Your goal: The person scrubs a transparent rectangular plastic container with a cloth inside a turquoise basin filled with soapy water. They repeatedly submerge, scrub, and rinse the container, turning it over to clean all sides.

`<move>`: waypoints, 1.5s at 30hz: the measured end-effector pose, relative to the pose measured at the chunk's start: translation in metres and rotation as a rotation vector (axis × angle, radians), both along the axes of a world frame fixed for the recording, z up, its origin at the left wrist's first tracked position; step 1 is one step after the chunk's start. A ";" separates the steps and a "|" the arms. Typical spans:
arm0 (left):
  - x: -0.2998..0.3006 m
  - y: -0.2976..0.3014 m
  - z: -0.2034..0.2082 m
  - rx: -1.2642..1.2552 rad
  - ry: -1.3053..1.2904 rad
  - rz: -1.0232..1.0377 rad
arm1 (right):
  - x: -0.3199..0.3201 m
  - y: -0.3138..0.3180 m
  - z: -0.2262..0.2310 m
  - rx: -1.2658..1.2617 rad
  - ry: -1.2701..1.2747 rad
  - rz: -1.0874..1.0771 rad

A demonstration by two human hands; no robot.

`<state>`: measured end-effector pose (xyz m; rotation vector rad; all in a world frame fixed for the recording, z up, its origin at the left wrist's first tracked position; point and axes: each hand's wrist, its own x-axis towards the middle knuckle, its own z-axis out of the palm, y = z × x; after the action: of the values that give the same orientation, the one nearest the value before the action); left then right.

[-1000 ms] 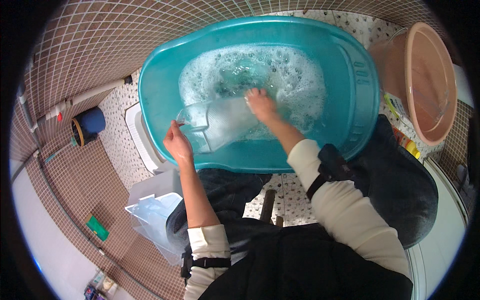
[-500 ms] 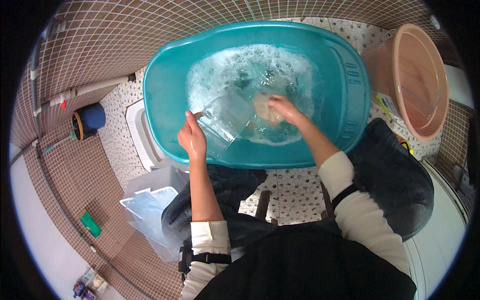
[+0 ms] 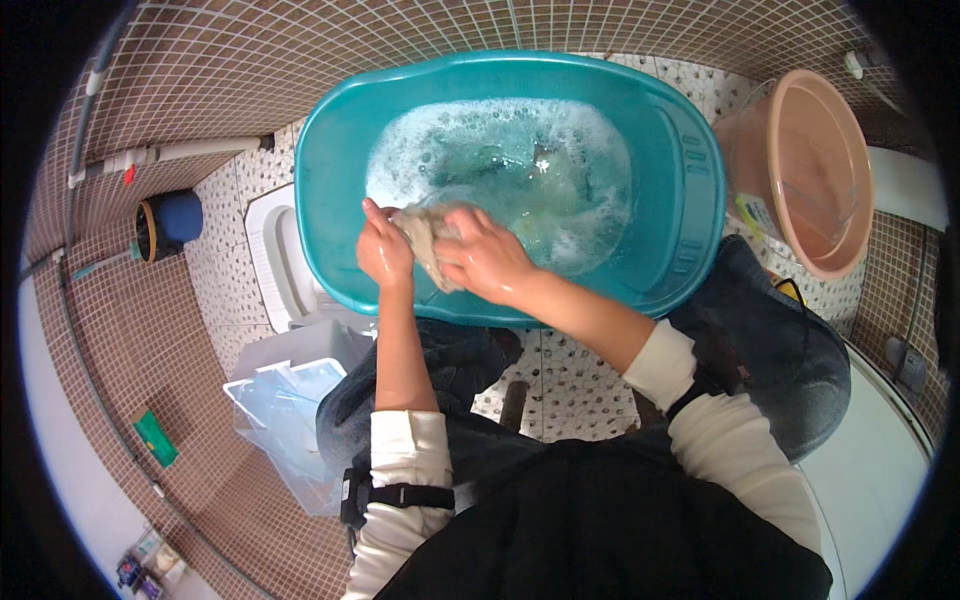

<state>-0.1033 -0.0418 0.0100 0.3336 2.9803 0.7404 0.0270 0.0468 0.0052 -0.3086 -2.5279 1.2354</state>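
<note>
Beige wet cloth [image 3: 428,243] bunched between left hand [image 3: 384,252] and right hand [image 3: 487,262], both closed on it, knuckles up, above teal basin's [image 3: 690,200] near rim.

I saw a pale, wet cloth [image 3: 428,245] bunched at the near left rim of the teal basin [image 3: 690,200] of soapy water.

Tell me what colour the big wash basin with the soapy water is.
The wash basin is teal, a blue-green plastic; the head view shows it clearly.
</note>
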 end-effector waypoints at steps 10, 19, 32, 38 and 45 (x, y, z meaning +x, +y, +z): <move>-0.004 -0.017 -0.010 -0.005 -0.036 -0.008 | -0.001 -0.025 -0.032 0.013 0.013 -0.143; -0.003 -0.009 -0.006 0.060 -0.105 -0.058 | -0.006 0.009 -0.054 -0.383 -0.118 -0.347; -0.007 -0.008 -0.007 0.007 -0.064 -0.013 | -0.001 -0.034 0.001 0.087 -0.107 -0.140; -0.003 -0.006 -0.012 0.079 -0.038 -0.023 | -0.016 -0.022 -0.010 0.219 0.032 -0.228; 0.002 0.008 -0.014 -0.042 -0.092 -0.017 | -0.020 0.002 0.000 0.439 -0.095 -0.054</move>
<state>-0.1017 -0.0339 -0.0039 0.3128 2.8986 0.6708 0.0075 0.0487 0.0053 -0.3316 -2.7612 0.6315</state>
